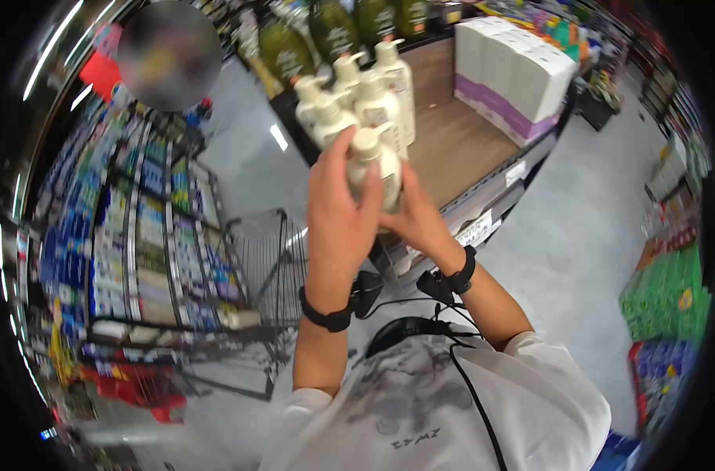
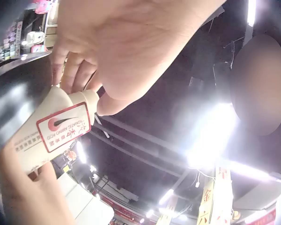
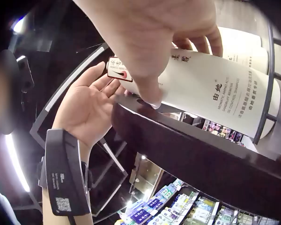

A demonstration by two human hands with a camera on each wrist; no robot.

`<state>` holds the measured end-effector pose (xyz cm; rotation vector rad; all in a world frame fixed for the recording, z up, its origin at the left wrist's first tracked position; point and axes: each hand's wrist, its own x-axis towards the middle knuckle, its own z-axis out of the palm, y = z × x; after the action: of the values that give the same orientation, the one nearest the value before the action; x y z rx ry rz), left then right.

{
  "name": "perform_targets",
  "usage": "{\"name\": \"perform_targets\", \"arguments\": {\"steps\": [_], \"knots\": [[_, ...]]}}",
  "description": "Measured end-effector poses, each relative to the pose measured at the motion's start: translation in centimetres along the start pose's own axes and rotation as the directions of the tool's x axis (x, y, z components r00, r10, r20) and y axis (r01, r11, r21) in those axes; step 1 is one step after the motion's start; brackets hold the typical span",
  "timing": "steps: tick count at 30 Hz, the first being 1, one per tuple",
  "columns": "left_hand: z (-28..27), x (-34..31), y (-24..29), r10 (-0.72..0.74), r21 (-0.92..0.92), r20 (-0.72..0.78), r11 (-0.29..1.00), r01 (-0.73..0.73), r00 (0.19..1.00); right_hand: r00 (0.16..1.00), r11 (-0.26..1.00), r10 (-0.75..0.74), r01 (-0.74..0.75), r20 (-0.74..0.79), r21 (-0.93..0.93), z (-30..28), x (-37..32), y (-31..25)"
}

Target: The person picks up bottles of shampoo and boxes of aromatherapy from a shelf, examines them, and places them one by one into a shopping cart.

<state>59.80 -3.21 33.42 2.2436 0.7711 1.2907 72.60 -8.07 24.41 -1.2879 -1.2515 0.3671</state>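
Observation:
Both hands are around a cream bottle [image 1: 373, 169] with a rounded top, at the near end of a display shelf in the head view. The left hand [image 1: 342, 204] has thumb and fingers about its top; the left wrist view shows this hand [image 2: 126, 47] curled at the bottle's [image 2: 56, 126] neck. The right hand [image 1: 416, 220] grips the bottle's body from the other side. In the right wrist view its thumb and fingers [image 3: 215, 42] lie around the printed bottle [image 3: 210, 89], beside the left palm [image 3: 84, 112]. Similar pump bottles [image 1: 330, 118] stand just behind.
White packs with a purple band [image 1: 507, 71] stand on the brown shelf [image 1: 459, 149]. Large green bottles [image 1: 283, 51] line its far side. A wire shopping cart [image 1: 271, 259] is at the left, near stocked racks [image 1: 149, 243]. Green packs [image 1: 667, 290] are stacked at the right.

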Motion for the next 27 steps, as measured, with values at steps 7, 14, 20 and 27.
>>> {"name": "perform_targets", "arguments": {"steps": [7,14,20,27], "knots": [[-1.5,0.0,3.1,0.208,-0.135,-0.108,0.966,-0.221,0.972,0.995,0.996,-0.091,0.090,-0.043,-0.019,-2.0,0.3,-2.4],[-4.9,0.9,4.5,0.334,-0.573,-0.265,0.699,-0.427,0.904,0.993,0.958,-0.002,-0.033,0.119,0.286,-5.4,-1.8,-9.5],[-12.5,-5.0,0.6,0.050,-0.650,-0.029,0.758,-0.057,0.998,0.881,0.894,0.181,-0.333,0.437,0.302,1.8,-4.7,-12.2],[-23.6,-12.2,-9.1,-0.454,-0.562,0.108,0.706,0.431,0.884,0.636,0.914,0.059,-0.345,0.769,0.215,18.2,-3.4,-9.7]]}}
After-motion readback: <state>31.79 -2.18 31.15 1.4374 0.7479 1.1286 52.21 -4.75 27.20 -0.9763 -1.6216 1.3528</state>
